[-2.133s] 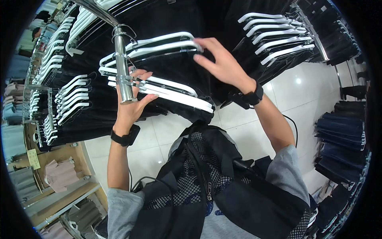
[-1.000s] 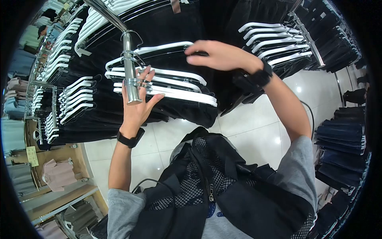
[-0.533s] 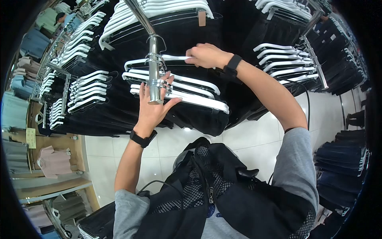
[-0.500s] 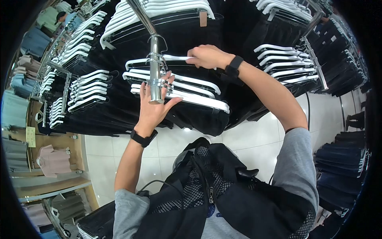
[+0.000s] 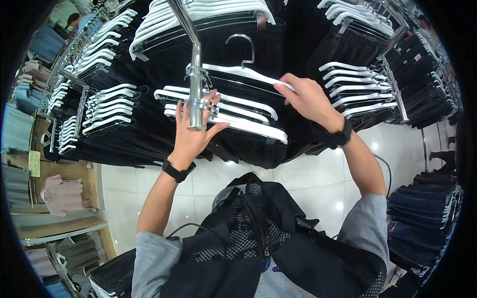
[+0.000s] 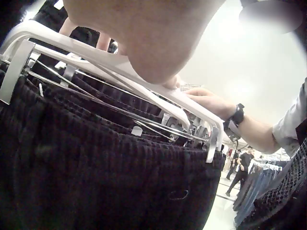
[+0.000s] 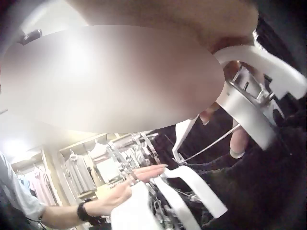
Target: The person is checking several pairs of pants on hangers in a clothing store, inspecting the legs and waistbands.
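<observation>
My right hand [image 5: 313, 102] pinches one end of a white clip hanger [image 5: 243, 71] in the head view. Its metal hook [image 5: 252, 52] points up, clear of the chrome rail [image 5: 197, 107], and black cloth hangs below it. My left hand [image 5: 191, 139] is at the rail's front end with fingers spread, fingertips among the hooks of several white hangers [image 5: 248, 128]. In the left wrist view, a black garment [image 6: 105, 177] with a gathered waistband hangs by clips from a hanger close under that hand. The right wrist view shows right fingers [image 7: 237, 143] behind the hanger's metal clip.
More white hangers with black clothes fill rails behind [image 5: 198, 20] and at the right [image 5: 360, 84]. Another group [image 5: 109, 107] hangs at the left. Folded dark jeans [image 5: 422, 203] lie at the right edge. A pink shirt [image 5: 62, 194] hangs at the lower left above the pale tiled floor.
My right hand took hold of the rearmost hanger's end and drew it rightward, its hook leaving the rail. Before that, the right hand pushed other hangers forward. The left hand stays at the rail end.
</observation>
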The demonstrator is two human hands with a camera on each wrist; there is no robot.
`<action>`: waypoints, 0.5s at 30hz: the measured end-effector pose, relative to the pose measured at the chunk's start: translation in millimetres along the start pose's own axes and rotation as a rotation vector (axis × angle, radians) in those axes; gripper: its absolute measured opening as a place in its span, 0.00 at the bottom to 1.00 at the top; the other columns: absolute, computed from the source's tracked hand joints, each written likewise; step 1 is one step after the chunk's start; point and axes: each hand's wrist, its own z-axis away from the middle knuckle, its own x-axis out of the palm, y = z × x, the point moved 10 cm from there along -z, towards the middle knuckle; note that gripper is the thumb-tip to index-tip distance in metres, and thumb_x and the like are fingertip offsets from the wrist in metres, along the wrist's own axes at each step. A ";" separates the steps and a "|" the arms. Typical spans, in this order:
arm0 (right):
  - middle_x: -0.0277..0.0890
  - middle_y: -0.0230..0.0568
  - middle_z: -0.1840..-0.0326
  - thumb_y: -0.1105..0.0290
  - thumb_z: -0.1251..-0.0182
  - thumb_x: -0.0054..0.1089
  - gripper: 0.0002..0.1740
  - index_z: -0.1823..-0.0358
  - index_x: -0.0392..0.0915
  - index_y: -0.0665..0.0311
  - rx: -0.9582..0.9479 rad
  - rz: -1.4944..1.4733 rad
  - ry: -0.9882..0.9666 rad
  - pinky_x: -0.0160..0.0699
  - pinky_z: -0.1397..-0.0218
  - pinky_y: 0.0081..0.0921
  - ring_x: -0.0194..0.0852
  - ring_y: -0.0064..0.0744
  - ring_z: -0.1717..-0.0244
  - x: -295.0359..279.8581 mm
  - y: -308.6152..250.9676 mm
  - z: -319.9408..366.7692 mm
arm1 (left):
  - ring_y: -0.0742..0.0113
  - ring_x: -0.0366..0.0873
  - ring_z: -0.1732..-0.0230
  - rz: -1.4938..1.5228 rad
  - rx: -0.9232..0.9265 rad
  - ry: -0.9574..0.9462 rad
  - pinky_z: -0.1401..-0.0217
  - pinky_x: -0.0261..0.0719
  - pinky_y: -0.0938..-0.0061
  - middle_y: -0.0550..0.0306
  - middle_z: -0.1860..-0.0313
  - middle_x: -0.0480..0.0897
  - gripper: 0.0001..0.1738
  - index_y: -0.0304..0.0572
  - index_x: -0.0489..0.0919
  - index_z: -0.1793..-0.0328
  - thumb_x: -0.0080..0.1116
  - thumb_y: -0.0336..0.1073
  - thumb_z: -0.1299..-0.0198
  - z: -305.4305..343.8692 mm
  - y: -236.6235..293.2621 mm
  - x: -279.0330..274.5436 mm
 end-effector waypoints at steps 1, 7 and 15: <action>0.82 0.41 0.77 0.58 0.20 0.55 0.17 0.55 0.80 0.67 0.071 -0.067 -0.016 0.76 0.66 0.30 0.84 0.35 0.73 -7.7 -0.1 14.1 | 0.50 0.66 0.27 -0.001 0.000 0.003 0.20 0.53 0.39 0.74 0.20 0.69 0.39 0.63 0.70 0.22 0.57 0.68 0.36 -0.1 -0.1 -0.5; 0.82 0.31 0.74 0.60 0.22 0.59 0.15 0.54 0.83 0.67 0.334 -0.375 0.133 0.70 0.65 0.17 0.75 0.15 0.71 -59.4 23.5 113.5 | 0.51 0.66 0.27 0.033 -0.003 -0.005 0.21 0.54 0.45 0.72 0.21 0.70 0.39 0.58 0.72 0.23 0.58 0.67 0.36 -1.6 -0.5 0.1; 0.83 0.35 0.70 0.68 0.20 0.54 0.11 0.50 0.80 0.69 0.442 -0.210 0.252 0.71 0.59 0.20 0.74 0.19 0.67 -113.6 32.2 214.8 | 0.52 0.68 0.25 0.120 0.006 0.028 0.22 0.55 0.55 0.62 0.25 0.76 0.37 0.48 0.76 0.26 0.71 0.48 0.41 -21.8 -2.8 -3.5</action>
